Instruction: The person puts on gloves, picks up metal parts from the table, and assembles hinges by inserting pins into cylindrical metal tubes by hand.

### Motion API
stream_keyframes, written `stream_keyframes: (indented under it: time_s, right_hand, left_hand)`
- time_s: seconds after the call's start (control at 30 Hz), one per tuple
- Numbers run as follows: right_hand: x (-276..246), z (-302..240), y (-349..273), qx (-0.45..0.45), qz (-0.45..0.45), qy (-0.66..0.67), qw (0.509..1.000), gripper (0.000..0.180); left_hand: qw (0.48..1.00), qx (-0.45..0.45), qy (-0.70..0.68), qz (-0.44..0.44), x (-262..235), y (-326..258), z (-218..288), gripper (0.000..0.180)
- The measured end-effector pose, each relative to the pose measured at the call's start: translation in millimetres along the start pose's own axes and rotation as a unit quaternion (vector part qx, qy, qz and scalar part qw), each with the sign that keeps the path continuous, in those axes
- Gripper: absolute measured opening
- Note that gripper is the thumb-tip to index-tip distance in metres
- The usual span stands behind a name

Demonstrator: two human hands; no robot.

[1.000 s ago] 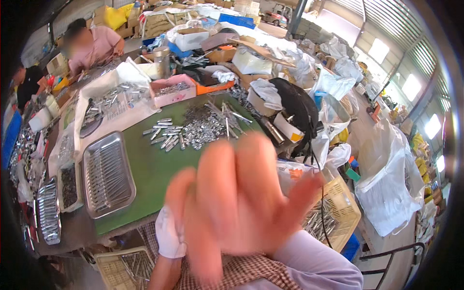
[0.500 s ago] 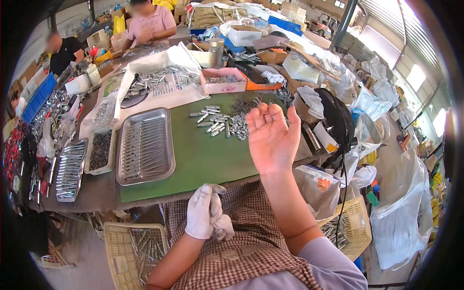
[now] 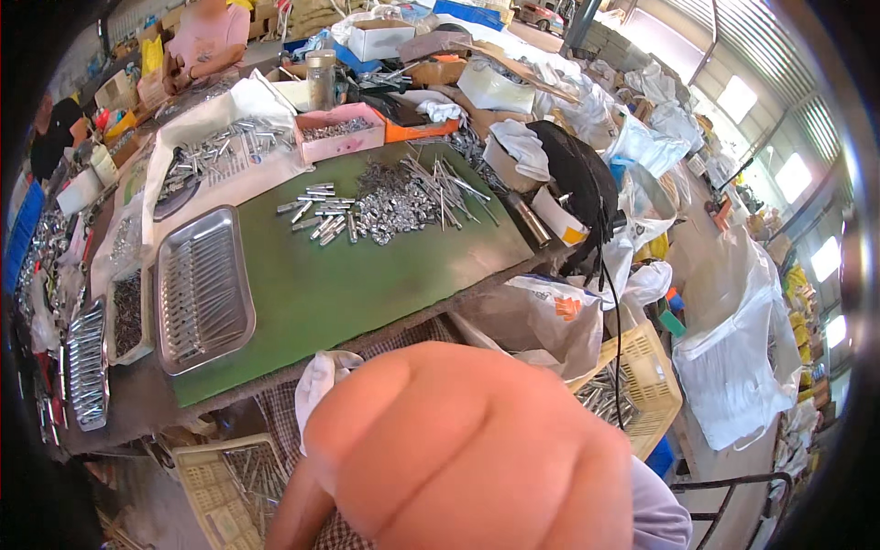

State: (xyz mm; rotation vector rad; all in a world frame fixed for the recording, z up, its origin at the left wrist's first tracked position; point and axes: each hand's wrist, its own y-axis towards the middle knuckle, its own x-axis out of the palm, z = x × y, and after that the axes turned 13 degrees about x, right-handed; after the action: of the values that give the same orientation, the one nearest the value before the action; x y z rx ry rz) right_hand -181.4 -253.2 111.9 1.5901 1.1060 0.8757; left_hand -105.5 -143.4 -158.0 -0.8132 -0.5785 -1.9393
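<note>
My right hand is very close to the camera and fills the lower middle of the head view. It is bare and blurred, with broad knuckles or folds showing, and its fingertips cannot be made out. Behind it, at the table's front edge, only a white-gloved part of my left hand shows; its fingers are hidden. On the green work mat lie small metal cylinders, a heap of tiny shiny metal parts and thin metal rods. A steel tray of lined-up pointed metal pieces rests at the mat's left.
Left of the tray stand a tub of dark small parts and a narrow tray. A pink box sits behind the mat. Crates flank me below the table. A person sits across the table.
My right hand has come from above the mat toward the camera, now covering much of my left hand. The view has turned, shifting the table leftward and uncovering the thin rods.
</note>
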Motion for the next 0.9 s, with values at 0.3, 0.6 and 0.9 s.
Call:
stream_keyframes:
  time_s: [0.3,0.6,0.9]
  right_hand:
    - [30.4,-7.4,3.7,0.031,-0.055,0.048,0.997,0.017]
    - [19.8,12.0,-32.5,0.104,-0.175,0.124,0.971,0.022]
    - [-82.4,114.1,-92.2,0.560,0.100,0.506,0.649,0.021]
  left_hand:
    - [0.998,0.012,0.040,0.042,118.6,-24.3,45.0,0.041]
    - [0.948,0.082,0.188,0.245,102.9,-10.1,57.6,0.035]
    - [0.979,0.146,0.098,0.101,130.7,20.3,99.3,0.036]
